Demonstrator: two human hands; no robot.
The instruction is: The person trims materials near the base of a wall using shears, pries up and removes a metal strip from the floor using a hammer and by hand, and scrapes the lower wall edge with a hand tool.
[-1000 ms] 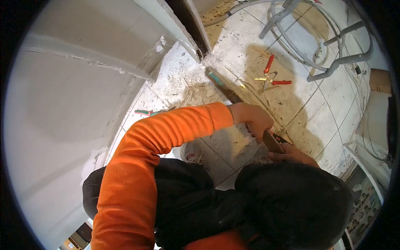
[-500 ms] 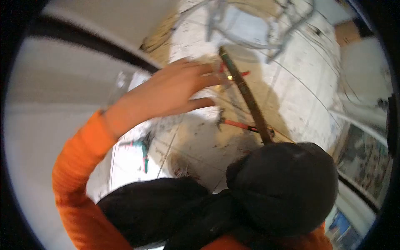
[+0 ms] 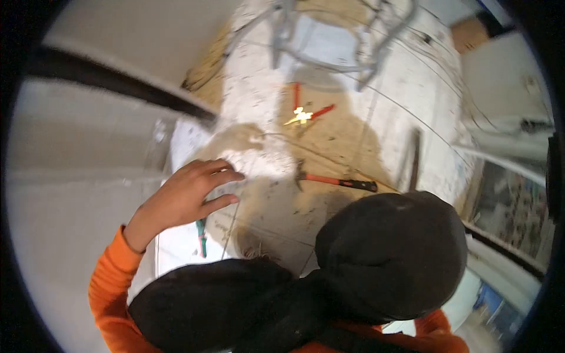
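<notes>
My left hand (image 3: 185,194) is held over the floor at the left with its fingers apart and nothing in it. Partly covered by it, green-handled pliers (image 3: 202,238) lie on the tiles. A hammer (image 3: 341,180) with a red and black handle rests near the middle. Farther off are red-handled cutters (image 3: 305,113), spread open. At the right, a long thin dark strip (image 3: 415,159) shows above my knee, its lower end hidden. My right hand is out of sight; only its orange sleeve shows beside my leg.
A grey tubular frame (image 3: 329,63) stands at the top, with a hose and cables around it. Wall panels (image 3: 88,129) line the left side. A cardboard box (image 3: 469,35) is at the upper right. Debris and dust lie on the tiles.
My left hand came away from my right hand, swung across, and moved down-left over the pliers. The strip shifted right, off the middle of the floor, and the hammer lies uncovered.
</notes>
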